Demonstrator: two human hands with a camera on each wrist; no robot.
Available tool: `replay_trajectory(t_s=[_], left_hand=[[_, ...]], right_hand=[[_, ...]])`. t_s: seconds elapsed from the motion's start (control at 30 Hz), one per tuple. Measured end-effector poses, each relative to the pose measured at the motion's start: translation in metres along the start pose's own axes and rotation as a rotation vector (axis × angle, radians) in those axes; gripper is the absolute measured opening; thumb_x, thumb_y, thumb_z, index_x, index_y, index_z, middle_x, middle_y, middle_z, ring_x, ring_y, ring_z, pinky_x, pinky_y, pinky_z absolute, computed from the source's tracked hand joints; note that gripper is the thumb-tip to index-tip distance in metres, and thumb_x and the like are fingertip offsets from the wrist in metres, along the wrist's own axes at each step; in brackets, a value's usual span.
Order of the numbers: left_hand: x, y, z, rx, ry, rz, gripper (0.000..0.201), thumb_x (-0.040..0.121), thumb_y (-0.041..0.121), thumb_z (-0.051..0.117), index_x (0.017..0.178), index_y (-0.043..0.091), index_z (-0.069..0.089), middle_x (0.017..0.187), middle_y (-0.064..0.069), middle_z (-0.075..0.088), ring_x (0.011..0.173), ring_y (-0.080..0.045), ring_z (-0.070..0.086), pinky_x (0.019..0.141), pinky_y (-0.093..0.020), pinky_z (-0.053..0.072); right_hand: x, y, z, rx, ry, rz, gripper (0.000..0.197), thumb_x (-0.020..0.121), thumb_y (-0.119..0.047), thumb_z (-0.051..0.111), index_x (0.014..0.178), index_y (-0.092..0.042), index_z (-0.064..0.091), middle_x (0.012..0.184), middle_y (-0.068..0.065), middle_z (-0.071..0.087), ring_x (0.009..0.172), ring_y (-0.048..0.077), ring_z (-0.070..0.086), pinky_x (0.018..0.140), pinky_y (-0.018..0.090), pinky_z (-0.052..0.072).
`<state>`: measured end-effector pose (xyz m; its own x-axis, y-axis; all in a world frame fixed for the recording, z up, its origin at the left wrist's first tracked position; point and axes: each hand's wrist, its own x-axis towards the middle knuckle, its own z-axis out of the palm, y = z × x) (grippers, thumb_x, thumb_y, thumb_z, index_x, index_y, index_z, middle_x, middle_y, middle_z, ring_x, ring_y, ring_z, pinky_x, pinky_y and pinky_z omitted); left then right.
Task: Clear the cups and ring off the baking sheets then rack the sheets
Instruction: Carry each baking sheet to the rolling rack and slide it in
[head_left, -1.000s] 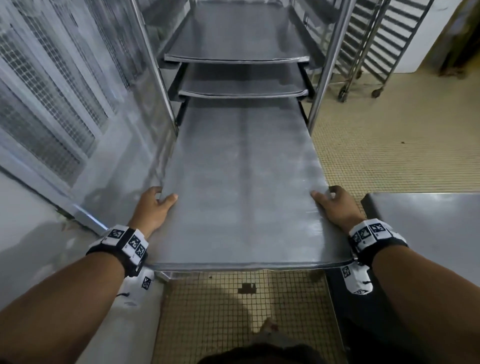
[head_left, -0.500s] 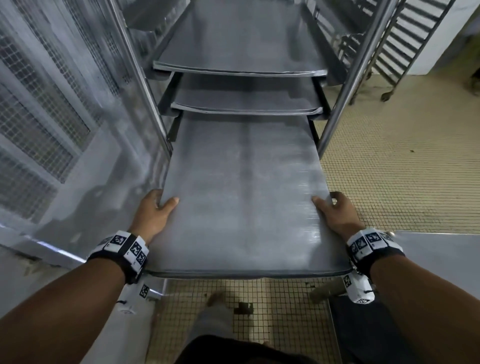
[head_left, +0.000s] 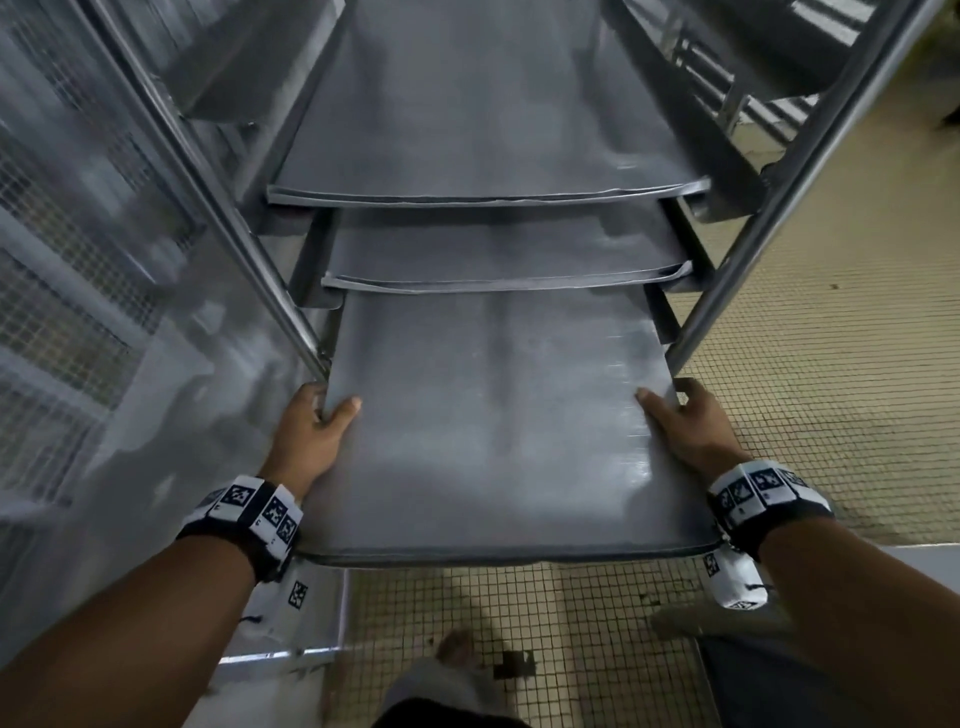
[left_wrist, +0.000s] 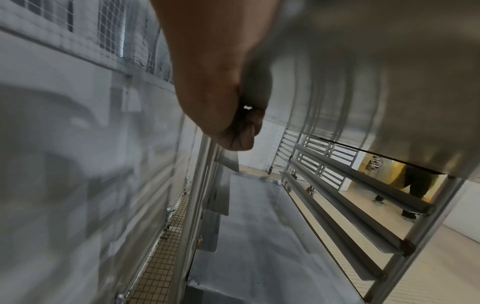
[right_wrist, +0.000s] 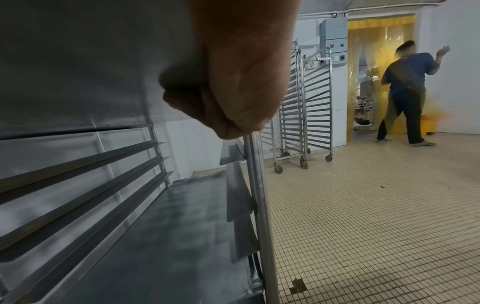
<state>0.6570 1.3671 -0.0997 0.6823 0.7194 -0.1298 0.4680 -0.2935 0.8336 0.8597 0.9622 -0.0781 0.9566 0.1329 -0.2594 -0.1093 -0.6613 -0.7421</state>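
Observation:
A bare grey baking sheet (head_left: 498, 431) lies level, its far half inside the metal rack (head_left: 737, 270) and its near half sticking out toward me. My left hand (head_left: 317, 421) grips its left edge, thumb on top, fingers curled under. On the opposite edge my right hand (head_left: 680, 421) holds it the same way. Two more sheets (head_left: 488, 161) sit on higher rails. From the wrist views I see each hand from below: left hand (left_wrist: 228, 115), right hand (right_wrist: 233, 102), both curled round the sheet's rim. No cups or ring are in view.
A steel wall panel (head_left: 130, 364) stands close on the left. Rack uprights (head_left: 228, 208) flank the sheet. A lower sheet (left_wrist: 254, 236) lies in the rack. Several empty wheeled racks (right_wrist: 303, 115) and another person (right_wrist: 407, 92) stand across the tiled floor (head_left: 831, 389).
The sheet has slid further into the rack, and both hands have moved forward with it to the uprights. My view has come closer to the rack.

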Motion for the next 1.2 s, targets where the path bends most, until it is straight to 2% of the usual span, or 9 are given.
replay_trajectory(t_s=[0.13,0.23,0.47,0.6,0.73,0.8,0.93,1.03,1.2], left_hand=[[0.021,0.0,0.005,0.045,-0.003,-0.011,0.06,0.085,0.056,0.071,0.128,0.016,0.056,0.12,-0.011,0.069,0.107,-0.031,0.067,0.097,-0.054,0.054],[0.022,0.005,0.008,0.094,-0.02,-0.022,0.056,0.09,0.047,0.071,0.132,0.013,0.055,0.117,-0.008,0.068,0.108,-0.03,0.066,0.097,-0.044,0.052],[0.03,0.016,-0.023,0.378,-0.191,-0.017,0.083,0.076,0.068,0.07,0.141,0.022,0.046,0.123,-0.009,0.067,0.114,-0.03,0.064,0.099,-0.043,0.051],[-0.014,0.032,-0.016,0.664,-0.253,0.095,0.083,0.088,0.057,0.067,0.156,0.024,0.031,0.16,-0.017,0.03,0.146,-0.04,0.031,0.117,-0.052,0.034],[-0.077,0.046,0.008,0.773,-0.391,0.244,0.082,0.088,0.07,0.057,0.156,0.033,0.031,0.169,0.0,0.013,0.155,-0.024,0.007,0.122,-0.06,0.016],[-0.104,0.049,0.022,0.777,-0.455,0.314,0.085,0.086,0.076,0.052,0.158,0.037,0.027,0.17,0.003,0.006,0.156,-0.021,-0.001,0.122,-0.061,0.008],[-0.142,0.041,0.034,0.77,-0.531,0.363,0.103,0.071,0.095,0.038,0.158,0.043,0.024,0.171,0.008,-0.001,0.156,-0.019,-0.012,0.123,-0.059,-0.004],[-0.153,0.034,0.034,0.764,-0.498,0.39,0.093,0.075,0.09,0.029,0.156,0.045,0.028,0.171,0.009,0.003,0.157,-0.02,-0.008,0.122,-0.056,-0.003],[-0.166,0.032,0.037,0.776,-0.447,0.427,0.067,0.094,0.07,0.04,0.155,0.044,0.032,0.17,0.012,0.007,0.157,-0.021,-0.005,0.123,-0.055,-0.001]], right_hand=[[0.023,-0.004,0.002,0.009,0.002,-0.015,0.068,0.086,-0.057,0.066,0.134,-0.011,0.053,0.123,0.007,0.065,0.108,0.027,0.063,0.095,0.04,0.05],[0.029,-0.002,0.0,-0.009,0.004,-0.02,0.072,0.082,-0.065,0.065,0.132,-0.015,0.054,0.121,0.008,0.067,0.111,0.03,0.064,0.099,0.046,0.05],[0.013,-0.001,-0.026,-0.25,-0.049,-0.15,0.064,0.094,-0.058,0.052,0.142,-0.016,0.044,0.111,0.012,0.068,0.101,0.032,0.066,0.086,0.041,0.052],[-0.016,0.0,-0.04,-0.381,-0.057,-0.261,0.062,0.094,-0.06,0.048,0.14,-0.019,0.047,0.131,0.01,0.053,0.103,0.026,0.061,0.089,0.041,0.053],[-0.063,-0.008,-0.027,-0.556,-0.216,-0.505,0.074,0.088,-0.079,0.027,0.128,-0.023,0.054,0.128,0.006,0.056,0.114,0.027,0.057,0.092,0.044,0.052],[-0.084,-0.009,-0.012,-0.625,-0.292,-0.588,0.081,0.082,-0.09,0.025,0.124,-0.028,0.056,0.137,0.003,0.054,0.128,0.026,0.05,0.104,0.048,0.044],[-0.12,-0.001,0.014,-0.714,-0.352,-0.668,0.081,0.086,-0.082,0.036,0.151,-0.035,0.031,0.164,-0.003,0.02,0.151,0.018,0.012,0.123,0.049,0.01],[-0.128,0.007,0.02,-0.718,-0.34,-0.678,0.07,0.092,-0.073,0.035,0.153,-0.039,0.028,0.165,-0.004,0.016,0.153,0.018,0.006,0.124,0.047,0.006],[-0.133,0.015,0.026,-0.747,-0.298,-0.697,0.062,0.097,-0.068,0.03,0.152,-0.04,0.029,0.165,-0.005,0.018,0.153,0.019,0.007,0.123,0.048,0.008]])
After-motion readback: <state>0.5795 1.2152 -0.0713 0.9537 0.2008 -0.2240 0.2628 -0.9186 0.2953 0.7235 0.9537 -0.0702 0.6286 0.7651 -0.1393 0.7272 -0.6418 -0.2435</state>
